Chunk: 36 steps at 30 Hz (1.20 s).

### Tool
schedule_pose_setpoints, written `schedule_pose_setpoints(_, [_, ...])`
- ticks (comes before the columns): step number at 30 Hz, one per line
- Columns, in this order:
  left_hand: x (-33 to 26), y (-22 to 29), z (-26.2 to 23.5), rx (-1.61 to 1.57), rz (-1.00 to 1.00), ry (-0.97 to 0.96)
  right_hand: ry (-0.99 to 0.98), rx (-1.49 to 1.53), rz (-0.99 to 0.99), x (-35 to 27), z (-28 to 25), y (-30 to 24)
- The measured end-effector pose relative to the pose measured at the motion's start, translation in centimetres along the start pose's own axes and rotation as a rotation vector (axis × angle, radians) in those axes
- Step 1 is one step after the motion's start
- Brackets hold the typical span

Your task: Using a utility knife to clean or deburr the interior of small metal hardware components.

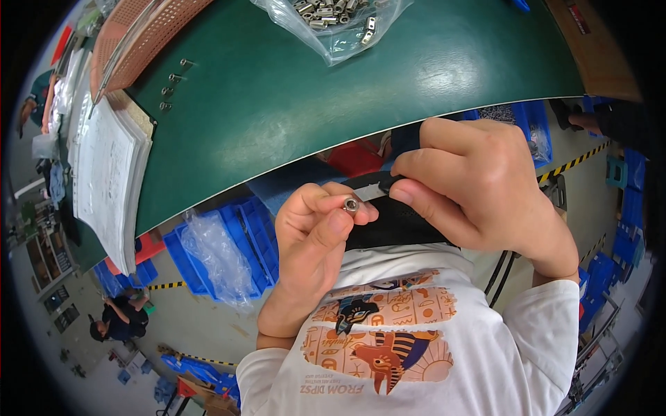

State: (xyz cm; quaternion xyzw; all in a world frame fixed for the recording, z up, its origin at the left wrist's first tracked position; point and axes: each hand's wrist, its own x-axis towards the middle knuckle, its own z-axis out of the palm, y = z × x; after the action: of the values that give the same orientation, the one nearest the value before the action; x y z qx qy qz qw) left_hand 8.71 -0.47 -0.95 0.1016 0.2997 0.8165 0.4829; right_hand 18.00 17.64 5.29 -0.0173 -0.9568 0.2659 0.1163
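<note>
I'm seeing my right hand (479, 187) pinching a dark tool (383, 186), mostly hidden by fingers, so I cannot tell its kind. My left hand (316, 239) is gripping a small silvery fitting (352, 204) between thumb and forefinger, just below the green table (277, 90) edge.

The small fitting (352, 204) is shiny metal; the mat (291, 90) looks smooth, matt green; at its far edge, a glossy clear plastic bag (333, 28).
</note>
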Motion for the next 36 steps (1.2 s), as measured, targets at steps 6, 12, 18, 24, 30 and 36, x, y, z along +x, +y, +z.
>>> schedule_pose_setpoints(6, [0.1, 0.1, -0.3, -0.083, -0.037, -0.010, 0.320, 0.427, 0.148, -0.3, 1.5, -0.3])
schedule_pose_setpoints(12, [0.2, -0.2, -0.2, -0.273, -0.127, -0.043, 0.126, 0.719, 0.052, -1.6, 0.8, 1.2])
schedule_pose_setpoints(18, [0.3, -0.4, 0.2, -0.197, -0.113, -0.047, 0.468, 1.210, 0.082, -2.3, 2.9, 0.4])
schedule_pose_setpoints(24, [0.2, -0.3, 0.9, -0.136, -0.106, 0.013, 0.435, 0.547, -0.183, -1.9, 2.6, -0.6])
schedule_pose_setpoints(30, [0.0, -0.2, 1.0, -0.125, -0.091, 0.033, 0.332, 0.576, -0.154, -2.5, 2.7, -0.5])
schedule_pose_setpoints(36, [0.1, -0.2, 1.1, -0.086, -0.080, 0.013, 0.321, 0.628, -0.141, -2.7, 2.9, -0.4])
